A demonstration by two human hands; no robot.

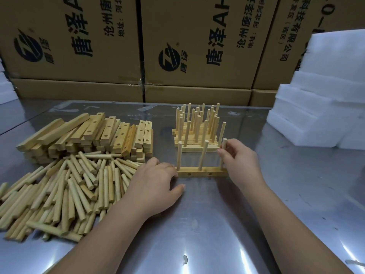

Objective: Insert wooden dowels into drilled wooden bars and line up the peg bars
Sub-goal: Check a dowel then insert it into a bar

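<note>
A drilled wooden bar (199,172) lies across the steel table in front of me with three dowels standing in it. My left hand (156,186) steadies the bar's left end. My right hand (240,161) pinches the rightmost dowel (224,144), upright at the bar's right end. Just behind stand several finished peg bars (197,133) packed in rows. A pile of loose dowels (65,192) lies at the left, and a stack of drilled bars (92,135) sits behind it.
Cardboard boxes (197,46) wall off the back of the steel table (217,224). White foam blocks (320,99) are stacked at the right.
</note>
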